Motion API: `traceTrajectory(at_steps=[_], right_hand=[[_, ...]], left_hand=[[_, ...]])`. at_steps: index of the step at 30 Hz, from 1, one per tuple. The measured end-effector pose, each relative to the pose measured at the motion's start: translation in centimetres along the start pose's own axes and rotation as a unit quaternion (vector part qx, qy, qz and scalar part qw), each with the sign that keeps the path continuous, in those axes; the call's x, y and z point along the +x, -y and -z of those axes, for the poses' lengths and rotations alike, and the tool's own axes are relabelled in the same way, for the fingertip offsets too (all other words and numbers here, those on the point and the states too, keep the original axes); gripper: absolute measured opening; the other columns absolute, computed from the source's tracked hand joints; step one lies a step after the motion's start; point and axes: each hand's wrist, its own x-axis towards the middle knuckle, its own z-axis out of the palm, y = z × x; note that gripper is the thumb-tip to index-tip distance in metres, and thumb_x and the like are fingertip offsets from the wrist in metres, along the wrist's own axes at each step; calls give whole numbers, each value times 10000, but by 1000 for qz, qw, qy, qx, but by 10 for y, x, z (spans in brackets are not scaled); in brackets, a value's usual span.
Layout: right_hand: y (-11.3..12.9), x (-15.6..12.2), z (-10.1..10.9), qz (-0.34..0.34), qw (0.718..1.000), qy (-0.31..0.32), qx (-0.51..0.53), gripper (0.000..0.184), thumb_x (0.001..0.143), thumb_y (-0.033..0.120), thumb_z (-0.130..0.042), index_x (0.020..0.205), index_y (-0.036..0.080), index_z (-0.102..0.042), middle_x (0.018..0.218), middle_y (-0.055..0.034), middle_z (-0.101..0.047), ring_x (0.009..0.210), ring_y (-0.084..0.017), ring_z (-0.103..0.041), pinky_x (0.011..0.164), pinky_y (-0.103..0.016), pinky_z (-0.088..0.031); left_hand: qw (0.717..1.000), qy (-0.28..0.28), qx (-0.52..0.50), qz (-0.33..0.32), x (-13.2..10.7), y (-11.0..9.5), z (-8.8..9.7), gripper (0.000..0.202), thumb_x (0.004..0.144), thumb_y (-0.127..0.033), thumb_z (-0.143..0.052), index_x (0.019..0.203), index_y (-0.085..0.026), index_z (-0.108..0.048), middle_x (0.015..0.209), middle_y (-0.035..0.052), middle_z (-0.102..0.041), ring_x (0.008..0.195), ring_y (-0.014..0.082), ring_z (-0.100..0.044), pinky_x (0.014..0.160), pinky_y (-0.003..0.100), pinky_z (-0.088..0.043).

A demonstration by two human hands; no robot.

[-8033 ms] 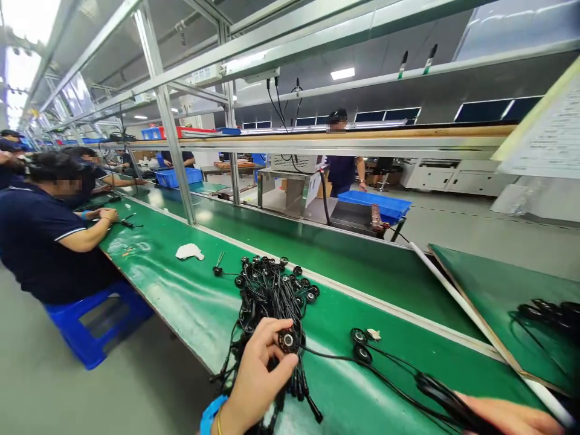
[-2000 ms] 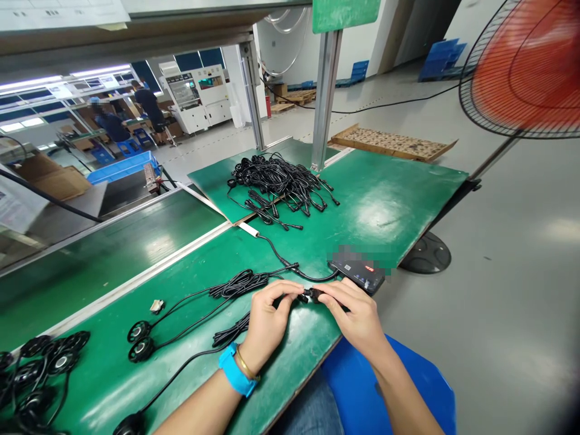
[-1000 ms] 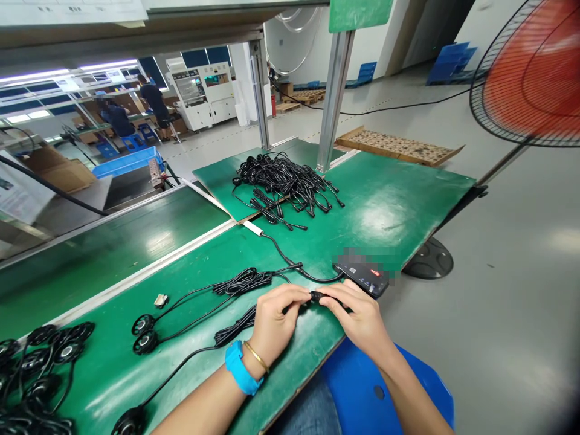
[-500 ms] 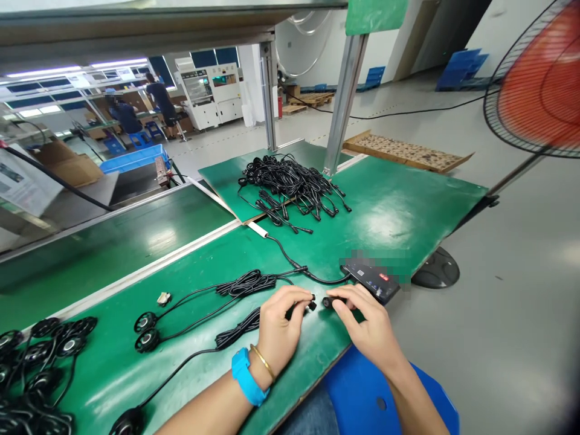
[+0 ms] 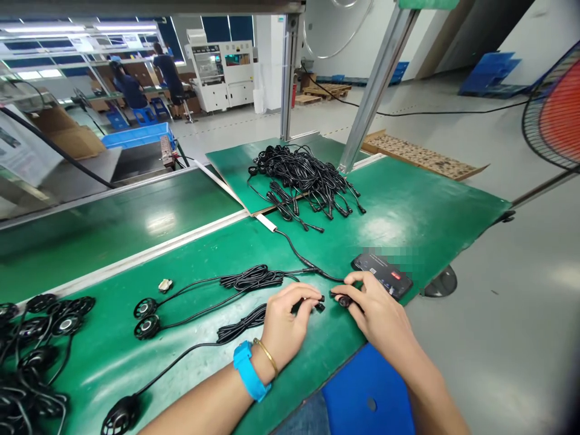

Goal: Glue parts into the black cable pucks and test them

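My left hand [image 5: 286,323], with a blue band and a gold bangle on its wrist, pinches black cable connectors [image 5: 321,304] between thumb and fingertips. My right hand [image 5: 379,311] is closed on another black cable connector [image 5: 344,300], a short gap away from the left one. Behind the left hand lie coiled black cables [image 5: 241,324], one leading to a round black part [image 5: 120,415] with an open-spoked rim. Two similar round parts [image 5: 147,327] rest side by side with their own coil [image 5: 251,278]. Beyond my right hand lies a flat black box [image 5: 385,275] with a red label.
A heap of black cables [image 5: 308,178] covers a green board at the back. More round parts [image 5: 40,344] pile up at left. A small white piece [image 5: 165,285] sits on the green bench [image 5: 190,386]. A metal post [image 5: 378,90] and a fan [image 5: 559,115] stand to the right.
My view has shifted slightly. The right hand has turned its connector and changed its finger hold, now reaching over the cable near the box. The left hand keeps its pinch.
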Motion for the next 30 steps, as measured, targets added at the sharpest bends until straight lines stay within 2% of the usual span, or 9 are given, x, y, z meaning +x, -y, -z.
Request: traceTrajectory(at_steps=[2, 4, 6, 12, 16, 21, 30], right_hand=[[4, 4, -1, 30, 999, -43, 9, 234, 937, 181, -524, 1027, 300, -704, 1161, -47, -633, 914, -230, -575, 706, -352, -446], [9, 6, -4, 65, 991, -84, 79, 179, 934, 205, -602, 1048, 307, -694, 1083, -23, -682, 985, -249, -566, 855, -420, -413], [14, 8, -6, 77, 980, -108, 150, 150, 923, 215, -652, 1048, 292, -682, 965, -10, -699, 980, -237, -575, 919, -443, -387], [21, 10, -9, 71, 966, -131, 211, 177, 942, 211, -633, 1083, 298, -695, 939, -9, -698, 936, -209, -592, 897, -440, -433], [21, 11, -10, 75, 958, -148, 233, 196, 935, 228, -653, 1098, 325, -705, 915, 3, -714, 917, -207, -600, 895, -453, -435], [22, 11, -10, 60, 954, -160, 247, 64, 920, 232, -684, 972, 267, -696, 878, -6, -710, 886, -202, -603, 914, -452, -425], [19, 5, -10, 34, 962, -131, 239, 43, 928, 259, -667, 937, 270, -707, 914, -24, -690, 927, -214, -605, 887, -423, -442]], left_hand=[[1000, -1, -18, 16, 2, -1, 1, 156, 889, -91, -623, 860, -193, -737, 904, 35, -745, 887, 157, -684, 850, 264, -525], [999, 0, -39, 37, 3, -1, 2, 121, 887, -118, -634, 857, -189, -727, 908, 37, -742, 892, 163, -680, 866, 276, -521], [996, 4, -61, 63, 5, -1, 3, 75, 885, -156, -649, 872, -185, -717, 920, 41, -738, 898, 170, -676, 873, 286, -518], [988, 32, -101, 113, 10, 1, 6, 72, 881, -233, -678, 928, -188, -709, 973, 50, -724, 940, 178, -663, 884, 287, -513], [987, 50, -98, 116, 11, 1, 7, 93, 878, -255, -687, 928, -179, -709, 978, 64, -721, 947, 190, -661, 891, 306, -512], [989, 51, -84, 113, 10, 0, 7, 91, 880, -265, -689, 925, -189, -710, 968, 55, -720, 940, 184, -655, 882, 300, -511], [991, 41, -68, 108, 7, -1, 4, 77, 870, -245, -684, 889, -182, -724, 944, 59, -729, 929, 193, -662, 883, 310, -509]])
